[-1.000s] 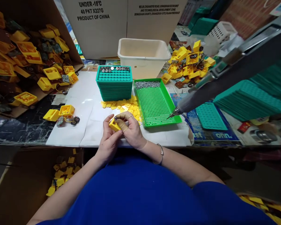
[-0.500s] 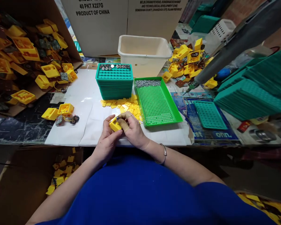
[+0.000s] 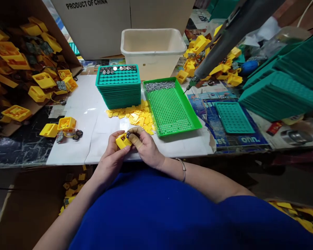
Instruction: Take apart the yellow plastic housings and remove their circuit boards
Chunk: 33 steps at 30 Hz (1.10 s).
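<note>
My left hand (image 3: 114, 152) is closed round a small yellow plastic case (image 3: 121, 141), its open compartment facing up. At the case's right edge my right hand (image 3: 147, 147) pinches small dark, shiny round pieces that look like button cells (image 3: 128, 134). How many it holds is hidden by the fingers. Ahead, a stack of teal trays (image 3: 118, 93) carries several button cells (image 3: 115, 69) on top. Loose flat yellow pieces (image 3: 139, 116) lie just beyond my hands. A green perforated tray (image 3: 172, 107) to the right holds many small metal screws (image 3: 160, 86) at its far end.
A cream bin (image 3: 152, 60) stands behind the trays. An electric screwdriver (image 3: 207, 62) hangs at right above the green tray. Yellow cases with wires (image 3: 67, 123) lie at left, near a carton of yellow cases (image 3: 15, 59). More teal trays (image 3: 284, 93) are stacked at right.
The view has shifted, and the screwdriver now appears nearer the green tray. The yellow case is tilted so its compartment shows more; the round pieces in my right fingers are more visible.
</note>
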Tool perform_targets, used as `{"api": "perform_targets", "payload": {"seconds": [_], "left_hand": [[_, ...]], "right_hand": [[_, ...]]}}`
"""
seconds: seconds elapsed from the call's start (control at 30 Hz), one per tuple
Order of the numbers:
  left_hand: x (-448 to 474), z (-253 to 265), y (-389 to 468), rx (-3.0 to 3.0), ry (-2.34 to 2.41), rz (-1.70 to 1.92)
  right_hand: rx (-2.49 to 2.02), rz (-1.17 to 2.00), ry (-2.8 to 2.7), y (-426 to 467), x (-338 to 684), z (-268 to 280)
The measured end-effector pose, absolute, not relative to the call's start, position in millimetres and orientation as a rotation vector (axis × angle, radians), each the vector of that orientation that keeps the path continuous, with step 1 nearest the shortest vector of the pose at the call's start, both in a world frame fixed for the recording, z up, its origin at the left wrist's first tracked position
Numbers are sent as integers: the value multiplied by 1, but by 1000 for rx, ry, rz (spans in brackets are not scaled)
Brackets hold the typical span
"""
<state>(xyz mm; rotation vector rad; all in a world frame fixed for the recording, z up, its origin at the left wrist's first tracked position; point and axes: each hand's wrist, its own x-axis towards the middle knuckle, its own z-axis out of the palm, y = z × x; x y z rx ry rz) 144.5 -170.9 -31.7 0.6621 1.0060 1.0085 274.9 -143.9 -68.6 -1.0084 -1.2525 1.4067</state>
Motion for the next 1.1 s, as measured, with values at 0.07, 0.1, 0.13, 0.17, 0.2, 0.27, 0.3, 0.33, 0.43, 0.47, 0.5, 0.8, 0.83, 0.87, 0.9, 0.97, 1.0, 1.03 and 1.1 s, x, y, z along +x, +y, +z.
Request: {"api": "perform_targets", "payload": {"seconds": [0.07,0.1,0.13,0.17,0.2,0.27,0.3,0.33,0.43,0.47,0.5,0.8,0.83,0.87,0.9,0.97,1.0,1.03,1.1], "left_hand": [[145,-30,-170,651,1003,1009],[145,-30,-170,654,1003,1009],[145,-30,-170,665,1005,1010],[145,-30,-170,682,1007,1011],[146,-31,-170,704,1012,1013],[146,-34,-171,756,1027,1022],[147,-35,-171,777,1035,1030],[147,-35,-171,791,1038,1040],[147,-36,-170,775,1012,1068],[147,-36,-170,765,1001,1070],[147,-37,-169,764,995,1070],[143,-44,-175,1116,1138,1074],[143,-43,-175,1156,1159,1080],[143,-42,-174,1195,1175,1084],[142,-41,-174,1230,1184,1082],[139,-41,-172,1281,1189,1057],[137,-42,-171,1294,1187,1035],[135,-42,-170,1290,1184,1012],[131,-44,-169,1224,1166,990]], "right_hand": [[-982,1430,-1215,-142,275,-69],[-973,1415,-1217,-141,274,-68],[-973,1381,-1235,-140,274,-66],[-980,1332,-1266,-140,275,-65],[-990,1277,-1305,-139,275,-63],[-1001,1188,-1381,-139,275,-61],[-998,1165,-1403,-139,275,-61],[-989,1157,-1408,-139,276,-61],[-959,1145,-1385,-137,279,-64],[-953,1131,-1402,-136,281,-64],[-947,1109,-1442,-135,283,-63],[-1062,702,-2210,-126,293,-29],[-1085,681,-2249,-125,292,-26],[-1106,676,-2275,-124,291,-24],[-1129,691,-2284,-123,291,-22],[-1205,757,-2243,-119,291,-22],[-1255,805,-2205,-117,292,-22],[-1296,863,-2168,-114,294,-22],[-1307,1009,-2140,-106,299,-21]]}}
